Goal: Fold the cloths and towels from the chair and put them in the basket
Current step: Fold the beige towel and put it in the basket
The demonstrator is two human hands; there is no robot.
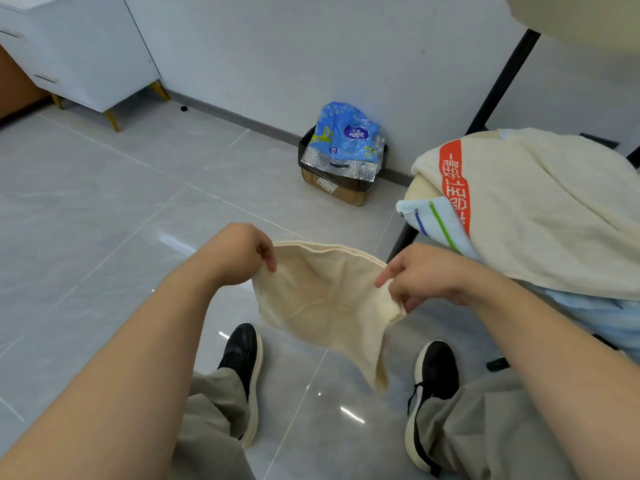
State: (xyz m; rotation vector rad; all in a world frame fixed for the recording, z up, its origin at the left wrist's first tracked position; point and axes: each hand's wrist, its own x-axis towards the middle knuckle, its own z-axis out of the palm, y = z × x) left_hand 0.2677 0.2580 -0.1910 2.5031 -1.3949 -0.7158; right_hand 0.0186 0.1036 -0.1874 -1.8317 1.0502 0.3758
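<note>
A small cream cloth (323,299) hangs in the air in front of me, above the floor between my feet. My left hand (239,252) pinches its upper left corner. My right hand (427,275) pinches its right edge, fingers curled into the fabric. To the right, a chair (420,187) holds a pile: a large cream towel with an orange band (540,209) on top, a pale blue towel with blue and green stripes (438,220) under it, and light blue fabric (595,310) lower down. No basket is in view.
A cardboard box lined with a black bag (341,188) stands by the wall, with a blue plastic package (346,135) on top. A white cabinet on gold legs (79,53) is at the far left. The chair's black legs (502,81) rise at right. The floor is glossy grey tile.
</note>
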